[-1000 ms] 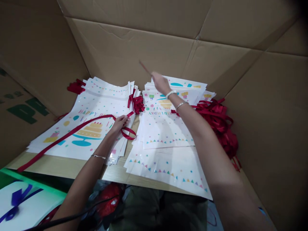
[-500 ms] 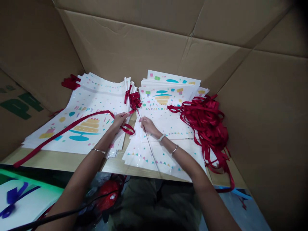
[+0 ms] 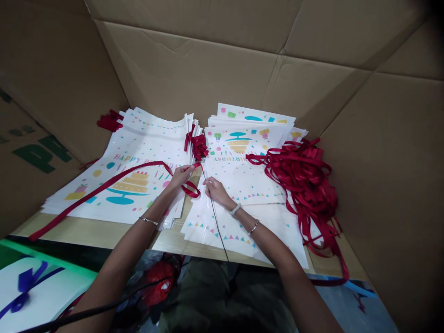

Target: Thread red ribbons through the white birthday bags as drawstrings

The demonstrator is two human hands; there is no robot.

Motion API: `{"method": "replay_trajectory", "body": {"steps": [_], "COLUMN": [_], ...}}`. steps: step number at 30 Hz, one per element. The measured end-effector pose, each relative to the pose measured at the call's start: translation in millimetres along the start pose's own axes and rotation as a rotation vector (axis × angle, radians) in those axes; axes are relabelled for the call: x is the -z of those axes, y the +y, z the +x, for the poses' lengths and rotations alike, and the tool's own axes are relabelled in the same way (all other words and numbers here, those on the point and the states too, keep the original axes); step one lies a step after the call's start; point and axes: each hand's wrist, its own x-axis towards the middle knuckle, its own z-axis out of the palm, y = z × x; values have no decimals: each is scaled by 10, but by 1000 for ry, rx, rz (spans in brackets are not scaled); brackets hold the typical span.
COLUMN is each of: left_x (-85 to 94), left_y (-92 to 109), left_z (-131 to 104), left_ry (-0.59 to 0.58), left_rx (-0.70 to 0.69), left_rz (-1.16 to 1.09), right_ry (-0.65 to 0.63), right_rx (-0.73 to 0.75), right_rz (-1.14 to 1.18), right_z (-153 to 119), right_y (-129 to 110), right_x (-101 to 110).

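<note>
My left hand (image 3: 182, 175) pinches a red ribbon (image 3: 114, 184) close to one end, above the gap between two stacks of printed sheets. The ribbon loops below the fingers, and its long tail trails left over the left stack (image 3: 86, 185), which reads "HAPPY BIRTHDAY". Closed near the right stack (image 3: 243, 178), my right hand (image 3: 214, 189) grips a thin dark wire (image 3: 218, 226). The wire runs from the ribbon end down past the table edge; whether the two are joined I cannot tell. Just beyond my hands, red ribbon bows (image 3: 197, 145) hang at the left stack's edge.
A heap of loose red ribbons (image 3: 300, 178) lies on the right stack. Cardboard walls (image 3: 208, 69) enclose the table (image 3: 93, 229) at the back and sides. Another red ribbon bunch (image 3: 110, 121) sits at far left. Below are a white item with a blue bow (image 3: 26, 282) and a red bag (image 3: 157, 282).
The whole view has shifted slightly, so everything appears a little farther right. Both hands keep their grips, with the ribbon end and the wire still close together.
</note>
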Motion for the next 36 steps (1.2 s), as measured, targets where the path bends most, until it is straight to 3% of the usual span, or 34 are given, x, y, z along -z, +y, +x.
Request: {"method": "replay_trajectory", "body": {"steps": [17,36], "left_x": [-55,30], "left_y": [50,-45], "left_z": [-55,8], "left_ry": [-3,-86], "left_rx": [14,5], "left_rz": [-24,-194], "right_ry": [-74,-166], "right_rx": [61,1], "right_rz": [-38,97], "right_z": [-30,-78], "right_y": [-1,-146], "right_x": [40,104]}}
